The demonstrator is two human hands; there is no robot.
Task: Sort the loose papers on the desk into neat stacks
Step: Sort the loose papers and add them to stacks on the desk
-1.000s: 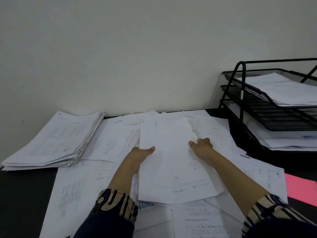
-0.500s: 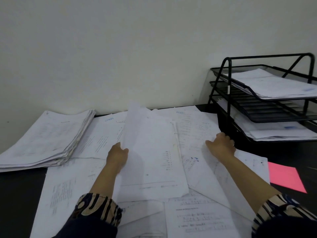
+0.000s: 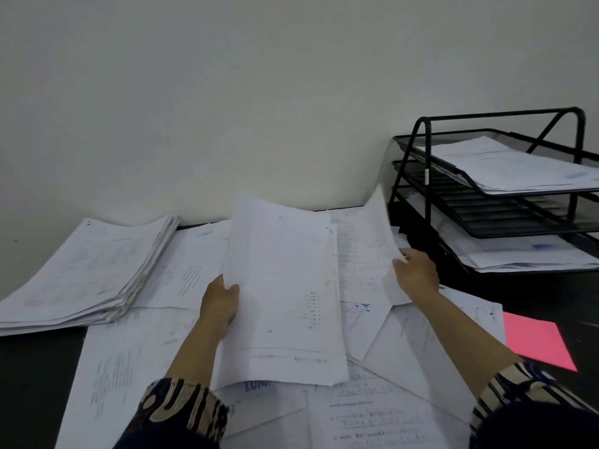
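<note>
Papers (image 3: 282,286) pinched by left fingers (image 3: 231,288), right fingers (image 3: 400,259) pinching sheet (image 3: 366,251), tray rack (image 3: 492,196) beside

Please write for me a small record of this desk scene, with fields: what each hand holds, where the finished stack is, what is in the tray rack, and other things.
left hand: left hand grips the left edge of a bundle of sheets, lifted and tilted
right hand: right hand pinches a single sheet, its far end raised
stack: thick paper stack at the desk's left
loose papers: loose papers overlapping on the black desk
tray rack: black tray rack at right; top and bottom tiers hold papers
other: pink sheet at right
</note>
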